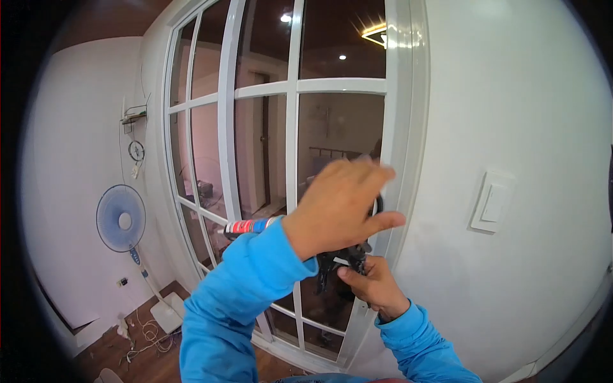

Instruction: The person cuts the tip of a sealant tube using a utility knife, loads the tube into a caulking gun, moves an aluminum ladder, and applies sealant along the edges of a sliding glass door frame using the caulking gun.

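Observation:
My right hand (378, 288) is closed around the black handle of a caulking gun (341, 260), held up in front of the window. A sealant tube (252, 226) with a red, white and blue label lies in the gun and points to the left. My left hand (348, 207) is raised over the gun's rear, thumb stretched apart from the fingers. Its fingertips are blurred, and I see nothing in its grasp. A black curved piece (379, 204) shows behind it, between thumb and fingers. The left hand and forearm hide much of the gun.
A white-framed glass window (292, 127) stands close ahead. On the right wall is a light switch (491, 202). A standing fan (121, 218) is at the left, with a loose cable (152, 337) on the wooden floor (137, 364). A small shelf (134, 117) hangs above it.

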Action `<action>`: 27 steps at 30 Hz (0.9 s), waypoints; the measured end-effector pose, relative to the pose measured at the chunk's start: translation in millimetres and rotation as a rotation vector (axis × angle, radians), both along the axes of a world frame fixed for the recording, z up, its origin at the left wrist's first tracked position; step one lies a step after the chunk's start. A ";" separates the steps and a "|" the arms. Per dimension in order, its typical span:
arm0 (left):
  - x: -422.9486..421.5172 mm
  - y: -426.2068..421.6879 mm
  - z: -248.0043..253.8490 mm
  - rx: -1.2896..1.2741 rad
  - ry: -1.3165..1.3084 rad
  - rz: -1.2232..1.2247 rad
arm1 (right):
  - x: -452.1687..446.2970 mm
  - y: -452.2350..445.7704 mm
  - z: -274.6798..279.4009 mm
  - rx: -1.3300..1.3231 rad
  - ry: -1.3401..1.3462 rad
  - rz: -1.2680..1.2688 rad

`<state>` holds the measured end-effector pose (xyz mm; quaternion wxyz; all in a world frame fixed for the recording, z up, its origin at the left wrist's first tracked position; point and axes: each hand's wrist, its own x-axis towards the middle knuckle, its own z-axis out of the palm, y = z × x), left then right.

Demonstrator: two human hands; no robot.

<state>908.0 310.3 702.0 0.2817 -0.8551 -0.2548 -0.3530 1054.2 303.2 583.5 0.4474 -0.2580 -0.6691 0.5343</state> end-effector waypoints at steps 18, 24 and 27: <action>-9.1 62.5 66.5 -1.027 -1.528 -1.297 | 84.0 -22.3 93.0 0.293 0.508 -0.248; 20.5 52.7 104.8 -0.861 -1.521 -1.448 | 101.0 9.9 82.6 0.402 0.324 0.212; 33.7 44.6 118.1 -0.862 -1.510 -1.289 | 72.8 2.8 84.3 0.364 0.542 0.345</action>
